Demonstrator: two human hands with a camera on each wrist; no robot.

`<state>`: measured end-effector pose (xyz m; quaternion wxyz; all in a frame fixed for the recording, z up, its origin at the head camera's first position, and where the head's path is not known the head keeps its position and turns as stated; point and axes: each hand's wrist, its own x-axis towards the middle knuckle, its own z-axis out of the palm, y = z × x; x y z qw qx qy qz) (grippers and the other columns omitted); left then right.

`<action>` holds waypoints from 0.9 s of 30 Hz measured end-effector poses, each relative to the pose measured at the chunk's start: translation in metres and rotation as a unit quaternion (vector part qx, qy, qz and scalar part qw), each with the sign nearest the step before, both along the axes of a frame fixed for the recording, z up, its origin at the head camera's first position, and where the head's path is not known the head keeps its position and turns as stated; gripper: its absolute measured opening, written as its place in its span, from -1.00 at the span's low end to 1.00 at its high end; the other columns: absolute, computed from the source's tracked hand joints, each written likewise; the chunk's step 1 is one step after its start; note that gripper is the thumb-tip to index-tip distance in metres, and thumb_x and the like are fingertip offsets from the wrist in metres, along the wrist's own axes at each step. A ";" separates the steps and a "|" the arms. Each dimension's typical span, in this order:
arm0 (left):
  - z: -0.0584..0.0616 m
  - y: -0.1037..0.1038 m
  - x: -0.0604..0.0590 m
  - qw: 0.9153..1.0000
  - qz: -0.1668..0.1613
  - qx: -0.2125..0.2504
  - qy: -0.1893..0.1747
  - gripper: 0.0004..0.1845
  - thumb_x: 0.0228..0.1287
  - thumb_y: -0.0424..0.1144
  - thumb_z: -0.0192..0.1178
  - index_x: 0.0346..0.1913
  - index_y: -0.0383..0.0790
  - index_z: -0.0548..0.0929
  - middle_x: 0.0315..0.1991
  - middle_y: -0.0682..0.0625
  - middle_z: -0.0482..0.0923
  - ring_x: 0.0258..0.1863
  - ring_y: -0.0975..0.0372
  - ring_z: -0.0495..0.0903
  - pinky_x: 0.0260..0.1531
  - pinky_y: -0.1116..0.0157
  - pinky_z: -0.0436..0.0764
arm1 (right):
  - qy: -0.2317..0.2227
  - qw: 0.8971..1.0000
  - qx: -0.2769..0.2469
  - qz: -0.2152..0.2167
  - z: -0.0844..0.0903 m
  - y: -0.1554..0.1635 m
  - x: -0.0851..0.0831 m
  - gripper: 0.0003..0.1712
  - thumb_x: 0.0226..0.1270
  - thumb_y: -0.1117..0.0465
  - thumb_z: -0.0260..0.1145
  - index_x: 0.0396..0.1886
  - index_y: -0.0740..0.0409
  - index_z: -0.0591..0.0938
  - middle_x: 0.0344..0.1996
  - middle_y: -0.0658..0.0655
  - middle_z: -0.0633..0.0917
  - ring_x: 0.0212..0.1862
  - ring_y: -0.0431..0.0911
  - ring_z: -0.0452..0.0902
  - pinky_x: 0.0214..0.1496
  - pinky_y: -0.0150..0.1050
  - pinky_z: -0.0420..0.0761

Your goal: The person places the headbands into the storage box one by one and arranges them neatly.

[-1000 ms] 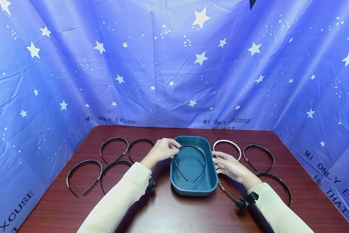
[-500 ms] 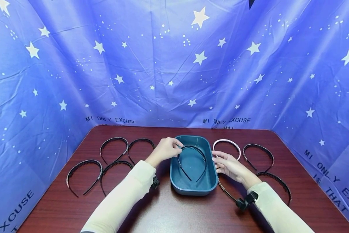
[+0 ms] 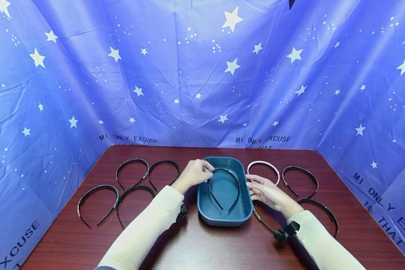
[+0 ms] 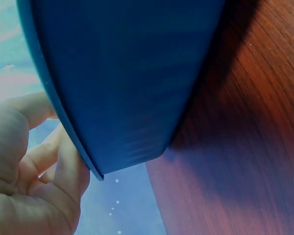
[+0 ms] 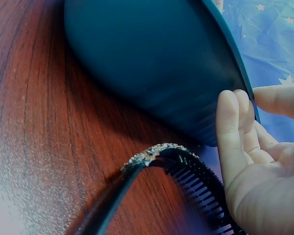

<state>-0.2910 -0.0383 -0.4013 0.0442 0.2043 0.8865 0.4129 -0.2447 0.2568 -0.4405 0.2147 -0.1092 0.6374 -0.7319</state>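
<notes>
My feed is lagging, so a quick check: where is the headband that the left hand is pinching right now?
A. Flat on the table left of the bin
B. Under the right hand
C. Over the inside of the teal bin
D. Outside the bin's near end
C: the left hand pinches the black headband at its arch, with its legs inside the teal bin.

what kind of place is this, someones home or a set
Most likely a staged recording setup, not a lived-in room. A blue star-printed backdrop cloth hangs round three sides of a dark wooden table, and headbands lie in neat rows either side of a teal bin between the hands.
</notes>
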 end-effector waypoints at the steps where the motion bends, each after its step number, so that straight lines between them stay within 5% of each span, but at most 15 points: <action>1: 0.000 0.001 0.000 1.000 0.001 -0.003 0.001 -0.77 0.23 -0.35 0.24 -0.08 -0.20 0.77 -0.51 0.10 0.65 -0.45 0.08 0.72 -0.44 0.31 0.62 | 0.000 1.000 0.000 0.000 0.000 0.000 0.000 -0.28 0.56 0.32 0.08 0.50 0.54 -0.01 -0.25 0.04 0.66 -0.31 -0.20 0.62 -0.21 -0.32 0.66; 16: 0.001 0.007 0.002 1.000 0.015 -0.018 0.005 -0.80 0.26 -0.35 0.25 -0.09 -0.21 0.77 -0.49 0.11 0.65 -0.60 0.25 0.64 -0.54 0.33 0.61 | -0.004 1.000 0.004 0.001 -0.001 -0.001 0.000 -0.29 0.57 0.32 0.07 0.50 0.52 -0.01 -0.25 0.03 0.66 -0.31 -0.20 0.62 -0.20 -0.31 0.66; 27: -0.001 0.012 0.001 0.995 0.029 -0.079 0.045 -0.84 0.26 -0.31 0.32 -0.13 -0.17 0.79 -0.38 0.06 0.70 -0.42 0.30 0.63 -0.43 0.32 0.62 | -0.003 1.000 0.000 -0.001 -0.001 0.000 0.000 -0.30 0.57 0.32 0.06 0.50 0.52 -0.01 -0.27 0.02 0.66 -0.32 -0.20 0.61 -0.21 -0.32 0.65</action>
